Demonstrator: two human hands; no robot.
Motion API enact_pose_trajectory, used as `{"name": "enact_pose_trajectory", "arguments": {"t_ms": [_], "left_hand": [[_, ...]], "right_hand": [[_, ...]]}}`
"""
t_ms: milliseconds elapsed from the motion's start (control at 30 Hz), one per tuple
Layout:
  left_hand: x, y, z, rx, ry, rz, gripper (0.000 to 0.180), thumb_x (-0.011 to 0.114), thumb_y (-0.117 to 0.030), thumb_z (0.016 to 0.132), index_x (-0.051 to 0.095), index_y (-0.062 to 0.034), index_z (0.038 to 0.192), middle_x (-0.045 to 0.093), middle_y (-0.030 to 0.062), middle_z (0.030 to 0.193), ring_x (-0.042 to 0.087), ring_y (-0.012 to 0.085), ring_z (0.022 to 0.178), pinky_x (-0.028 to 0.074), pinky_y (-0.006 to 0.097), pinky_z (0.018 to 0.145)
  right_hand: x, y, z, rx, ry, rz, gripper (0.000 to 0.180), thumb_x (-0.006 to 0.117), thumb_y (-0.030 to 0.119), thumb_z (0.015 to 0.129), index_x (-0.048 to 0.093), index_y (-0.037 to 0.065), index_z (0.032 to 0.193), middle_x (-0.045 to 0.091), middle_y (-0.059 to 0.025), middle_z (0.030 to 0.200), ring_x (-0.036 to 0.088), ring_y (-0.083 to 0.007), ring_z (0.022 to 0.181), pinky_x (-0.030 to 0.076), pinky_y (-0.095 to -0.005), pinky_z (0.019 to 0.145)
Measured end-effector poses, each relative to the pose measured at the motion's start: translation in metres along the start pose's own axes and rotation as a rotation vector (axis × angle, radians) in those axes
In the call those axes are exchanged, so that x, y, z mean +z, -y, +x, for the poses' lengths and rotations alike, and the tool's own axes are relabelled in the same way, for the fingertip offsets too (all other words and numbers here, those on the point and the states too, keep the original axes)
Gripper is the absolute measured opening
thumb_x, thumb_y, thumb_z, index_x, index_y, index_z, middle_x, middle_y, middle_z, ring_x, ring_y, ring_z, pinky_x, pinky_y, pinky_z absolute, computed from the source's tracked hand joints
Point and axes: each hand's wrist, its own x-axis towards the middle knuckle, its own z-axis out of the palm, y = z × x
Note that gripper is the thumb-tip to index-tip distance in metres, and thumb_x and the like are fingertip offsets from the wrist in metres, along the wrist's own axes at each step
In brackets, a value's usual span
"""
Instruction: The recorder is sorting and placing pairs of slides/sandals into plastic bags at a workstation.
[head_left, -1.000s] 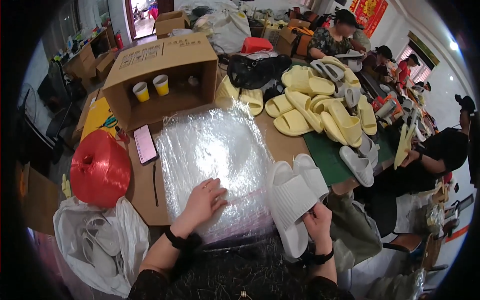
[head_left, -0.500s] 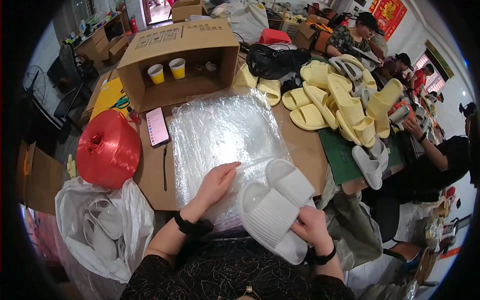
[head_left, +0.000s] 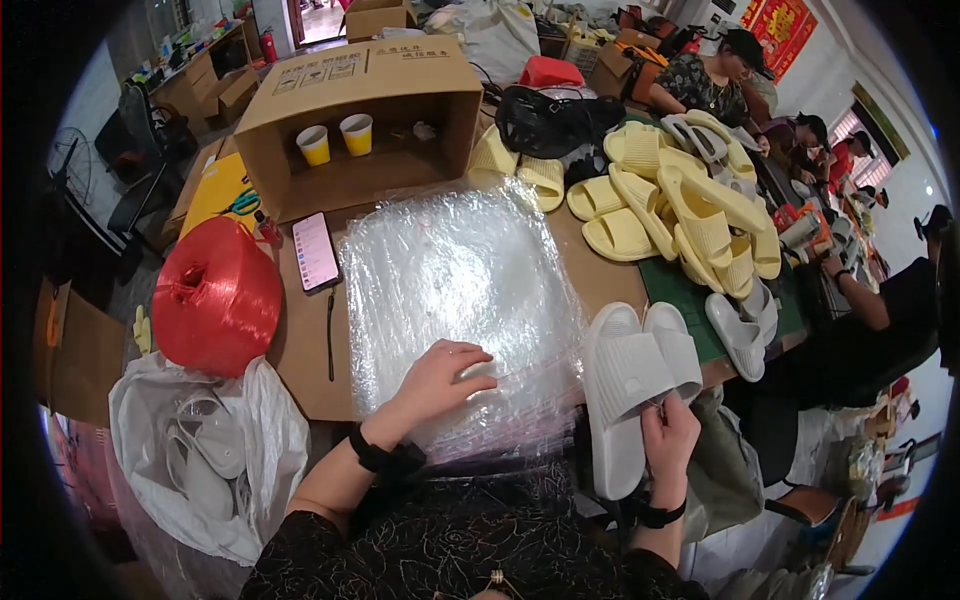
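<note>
A pair of light grey slippers (head_left: 627,405) hangs upright, toes up, at the right of the plastic bags. My right hand (head_left: 670,440) grips the pair at the straps, its fingers closed round the edge. Over the stack of clear plastic bags (head_left: 450,270) rests my left hand (head_left: 440,385), its thumb and fingers apart and nothing in them. The stack lies flat on the cardboard-covered table in front of me.
Yellow slippers (head_left: 700,215) are heaped at the right, by a grey pair (head_left: 735,335) on a green mat. A red twine roll (head_left: 217,300), a phone (head_left: 315,253) and a white sack (head_left: 270,420) are at the left. Behind stands a cardboard box (head_left: 360,80) with two cups. Several people sit at the right.
My right hand has moved right with the grey slippers, turning them upright. My left hand has let go of the bag edge and its fingers have spread.
</note>
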Motion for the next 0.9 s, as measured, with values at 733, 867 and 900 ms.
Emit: {"name": "enact_pose_trajectory", "arguments": {"t_ms": [733, 867, 900], "left_hand": [[-0.005, -0.036, 0.000, 0.165, -0.279, -0.015, 0.014, 0.071, -0.013, 0.087, 0.078, -0.0075, 0.098, 0.068, 0.0089, 0.115, 0.061, 0.0295, 0.108, 0.052, 0.040, 0.091], [0.001, -0.045, -0.002, 0.357, -0.285, -0.028, 0.014, 0.073, -0.008, 0.084, 0.077, -0.0061, 0.097, 0.070, 0.0090, 0.121, 0.059, 0.0334, 0.119, 0.049, 0.043, 0.099], [0.002, -0.046, -0.002, 0.355, -0.288, -0.026, 0.014, 0.073, -0.008, 0.084, 0.077, -0.0061, 0.097, 0.070, 0.0090, 0.121, 0.059, 0.0334, 0.119, 0.049, 0.043, 0.099]], "right_hand": [[0.042, 0.034, -0.004, -0.377, 0.493, -0.046, 0.026, 0.068, 0.027, 0.089, 0.056, 0.005, 0.080, 0.059, -0.0134, 0.066, 0.062, -0.0321, 0.064, 0.049, -0.0455, 0.057], [0.072, 0.051, 0.003, -0.426, 0.497, -0.004, 0.025, 0.066, 0.028, 0.091, 0.058, 0.006, 0.081, 0.061, -0.0144, 0.067, 0.063, -0.0338, 0.065, 0.050, -0.0458, 0.058], [0.081, 0.057, 0.007, -0.418, 0.491, -0.019, 0.025, 0.066, 0.028, 0.091, 0.058, 0.006, 0.082, 0.061, -0.0147, 0.068, 0.063, -0.0345, 0.065, 0.050, -0.0461, 0.058]]}}
